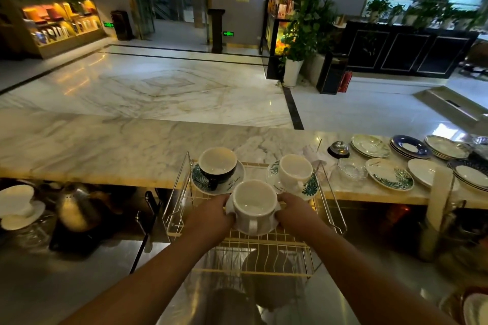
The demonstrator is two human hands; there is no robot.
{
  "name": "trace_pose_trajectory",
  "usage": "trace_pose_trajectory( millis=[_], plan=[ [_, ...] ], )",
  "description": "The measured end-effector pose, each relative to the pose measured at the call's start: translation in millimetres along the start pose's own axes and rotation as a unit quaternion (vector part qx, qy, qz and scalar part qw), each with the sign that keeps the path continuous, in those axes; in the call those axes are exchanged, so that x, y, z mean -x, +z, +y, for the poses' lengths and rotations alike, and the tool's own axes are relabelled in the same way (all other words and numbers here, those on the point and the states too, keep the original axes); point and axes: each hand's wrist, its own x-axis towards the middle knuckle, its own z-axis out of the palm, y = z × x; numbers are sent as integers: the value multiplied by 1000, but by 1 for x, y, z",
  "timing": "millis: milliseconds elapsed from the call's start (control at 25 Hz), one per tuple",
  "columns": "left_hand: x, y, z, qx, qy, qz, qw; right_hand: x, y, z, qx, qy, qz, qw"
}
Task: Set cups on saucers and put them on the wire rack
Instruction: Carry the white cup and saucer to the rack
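Note:
A white cup (254, 203) stands on a white saucer (272, 225) over the front of the gold wire rack (266, 241). My left hand (211, 215) grips the saucer's left edge and my right hand (297, 208) grips its right edge. Behind it on the rack stand two more sets: a dark cup (217, 166) on a leaf-patterned saucer (200, 179) at the back left, and a white cup (295, 170) on a leaf-patterned saucer (310, 187) at the back right.
On the marble counter (105, 145) to the right lie several loose saucers (389, 174), a glass dish (352, 169) and a call bell (339, 148). Below at left stand a kettle (75, 208) and another white cup on a saucer (18, 206).

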Motion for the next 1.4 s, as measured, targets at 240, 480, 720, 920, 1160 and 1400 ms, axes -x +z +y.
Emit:
trace_pose_trajectory(
  millis=[240,480,720,920,1160,1400],
  plan=[
    [23,-2,-14,-103,104,63,987,38,10,15,124,-126,115,978],
    [46,10,-32,-191,194,49,961,61,20,37,324,-259,111,903],
    [50,16,-36,-197,186,40,962,59,19,45,306,-255,113,910],
    [47,15,-31,-206,169,26,964,28,-10,27,363,-210,199,886],
    [42,14,-29,-212,158,21,964,4,-11,16,442,-157,164,868],
    [33,13,-21,-217,161,19,963,1,-10,17,446,-165,160,865]
  ],
)
